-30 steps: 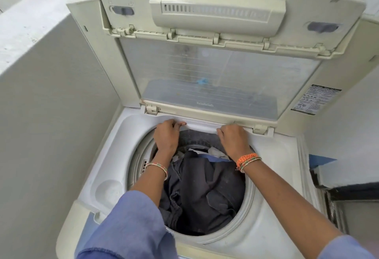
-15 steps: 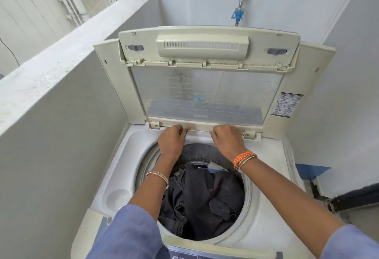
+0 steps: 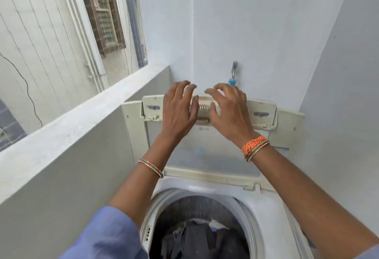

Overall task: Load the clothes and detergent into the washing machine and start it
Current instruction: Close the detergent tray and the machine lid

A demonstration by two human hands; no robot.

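While upright: lid [image 3: 264,113], long axis crosswise

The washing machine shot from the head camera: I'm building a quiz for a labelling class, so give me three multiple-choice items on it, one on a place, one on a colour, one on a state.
1. Where are both hands?
A. Down in the drum
B. Up at the top edge of the raised lid
C. On the tap

2. What colour are most of the clothes in the drum?
A. Dark grey
B. Bright yellow
C. Pink

3. How does the lid stand?
A. Shut flat
B. Taken off
C. Raised open

Answers:
1. B: the left hand and right hand spread their fingers over the upper part of the lid, below the tap.
2. A: the clothes in the drum are mostly dark grey.
3. C: the lid stands upright behind the uncovered drum.
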